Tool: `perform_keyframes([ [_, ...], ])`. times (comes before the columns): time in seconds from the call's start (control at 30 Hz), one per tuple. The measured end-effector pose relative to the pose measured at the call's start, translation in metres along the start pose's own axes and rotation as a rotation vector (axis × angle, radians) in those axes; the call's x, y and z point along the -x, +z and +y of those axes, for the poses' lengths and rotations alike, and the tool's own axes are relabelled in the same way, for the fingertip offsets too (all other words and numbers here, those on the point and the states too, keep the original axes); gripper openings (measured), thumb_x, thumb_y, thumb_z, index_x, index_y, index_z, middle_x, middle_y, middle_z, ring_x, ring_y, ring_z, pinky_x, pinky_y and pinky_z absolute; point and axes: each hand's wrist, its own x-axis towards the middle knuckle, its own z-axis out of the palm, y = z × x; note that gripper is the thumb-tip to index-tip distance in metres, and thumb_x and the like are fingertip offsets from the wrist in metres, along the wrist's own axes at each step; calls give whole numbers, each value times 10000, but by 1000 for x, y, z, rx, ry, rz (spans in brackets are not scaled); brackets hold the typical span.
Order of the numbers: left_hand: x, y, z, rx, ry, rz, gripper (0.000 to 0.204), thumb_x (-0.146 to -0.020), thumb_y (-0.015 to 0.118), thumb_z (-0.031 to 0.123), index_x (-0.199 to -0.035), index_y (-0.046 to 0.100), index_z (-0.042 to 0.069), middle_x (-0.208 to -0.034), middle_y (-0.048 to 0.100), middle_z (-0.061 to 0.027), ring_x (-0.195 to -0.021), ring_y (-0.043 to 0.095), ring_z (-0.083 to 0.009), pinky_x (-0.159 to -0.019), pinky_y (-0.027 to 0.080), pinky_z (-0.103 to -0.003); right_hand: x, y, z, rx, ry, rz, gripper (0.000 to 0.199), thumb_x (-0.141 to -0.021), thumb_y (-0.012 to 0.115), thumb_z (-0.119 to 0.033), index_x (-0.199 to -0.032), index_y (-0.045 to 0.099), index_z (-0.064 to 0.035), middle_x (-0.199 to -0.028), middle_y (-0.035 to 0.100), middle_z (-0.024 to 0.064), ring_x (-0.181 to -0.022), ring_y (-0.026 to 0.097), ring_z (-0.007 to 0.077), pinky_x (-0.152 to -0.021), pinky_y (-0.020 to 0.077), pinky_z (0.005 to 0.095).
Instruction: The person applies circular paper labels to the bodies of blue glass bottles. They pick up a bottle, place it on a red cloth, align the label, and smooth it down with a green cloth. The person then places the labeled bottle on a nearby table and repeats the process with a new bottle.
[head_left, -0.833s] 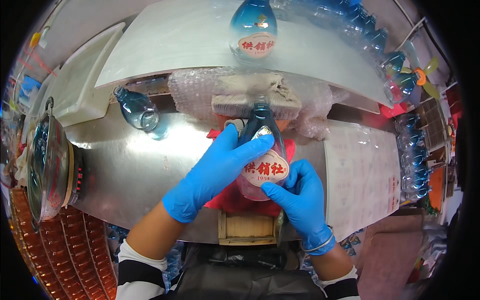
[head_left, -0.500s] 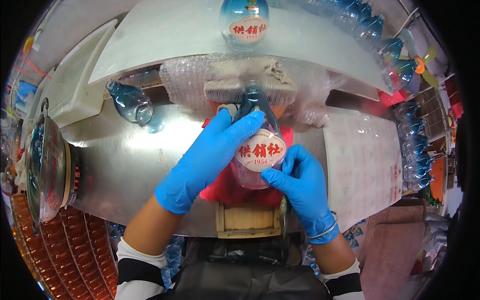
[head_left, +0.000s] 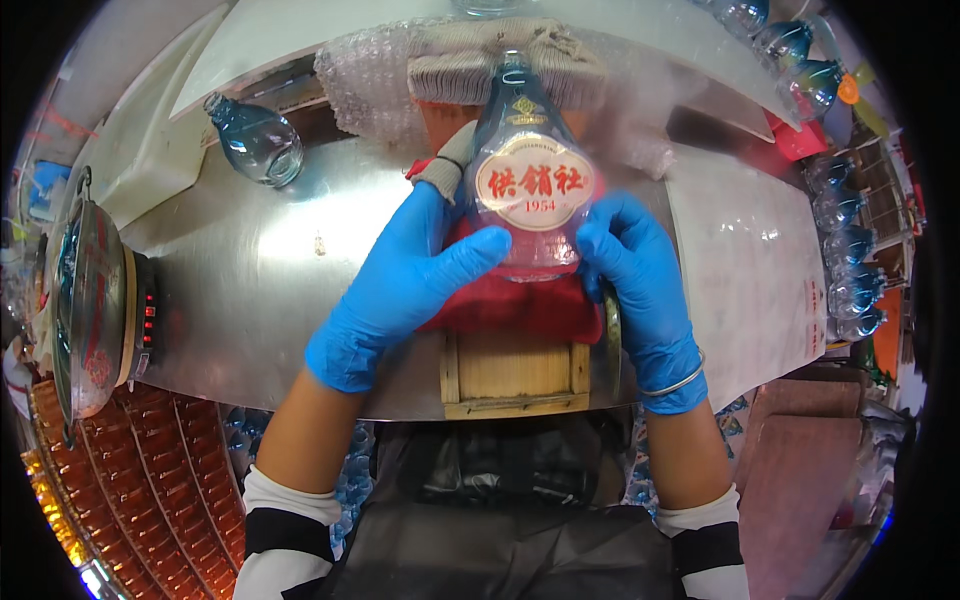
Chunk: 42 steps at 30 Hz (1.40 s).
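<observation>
A blue-tinted glass bottle [head_left: 533, 240] with a cream label [head_left: 536, 185] in red lettering lies tilted in front of me, its neck pointing away. My left hand [head_left: 400, 275], in a blue glove, grips the bottle's left side, thumb near its lower left edge and fingers partly hidden. A beige knitted cloth [head_left: 455, 165] is by those fingertips. At the bottle's lower right edge, my gloved right hand [head_left: 638, 270] has its fingers curled and thumb bent in; whether anything is pinched there is hidden. Beneath the bottle, a red cloth [head_left: 520, 308] covers a wooden block [head_left: 516, 372].
Another blue glass bottle [head_left: 258, 145] lies on the metal table [head_left: 240, 330] at left. A round glass-lidded pan [head_left: 95, 310] stands at the left edge. Beyond my bottle sit stacked cloths [head_left: 480, 78] and bubble wrap [head_left: 365, 85]. A label sheet [head_left: 745, 260] lies right, near several bottles [head_left: 848, 245].
The bottle now lies higher in view, its label fully uncovered. My left thumb has slid from its upper part to the lower left edge. My right hand has moved up along the right side.
</observation>
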Motion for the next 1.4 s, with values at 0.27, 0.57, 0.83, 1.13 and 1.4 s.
perform_keyframes([
  [0.27,3,-2,-4,-27,-1,16,734,-849,585,125,-1413,133,-4,-1369,329,-115,-1218,369,-185,-1013,319,-315,-1,2,3,19,-13,36,184,-771,718,-169,-781,558,-77,-703,548,-21,-630,490,52,-587,403,192],
  [0.57,-7,4,-3,-33,-9,101,647,-879,569,242,-1371,242,-23,-1296,425,-134,-1177,418,-186,-1008,327,-304,0,5,2,45,-74,27,238,-721,763,-155,-764,543,-73,-691,524,-26,-643,471,45,-600,406,192],
  [0.83,-10,5,-6,35,-61,143,652,-876,572,252,-1371,245,-20,-1300,424,-133,-1183,418,-195,-1018,313,-309,-3,4,4,68,-60,34,247,-711,771,-149,-768,543,-71,-690,515,-38,-643,462,42,-613,405,190],
  [1.13,2,2,-3,6,-14,20,783,-816,607,79,-1418,112,3,-1408,279,-125,-1285,290,-208,-1066,234,-339,-2,0,3,1,-31,5,196,-745,743,-132,-785,560,-73,-731,540,-32,-670,480,46,-630,416,195],
  [1.4,2,1,-5,-22,2,13,781,-819,599,77,-1419,105,6,-1423,254,-121,-1299,265,-208,-1077,211,-340,-4,-4,7,4,-40,-18,177,-776,713,-164,-807,564,-73,-723,535,-27,-643,485,57,-618,418,201],
])
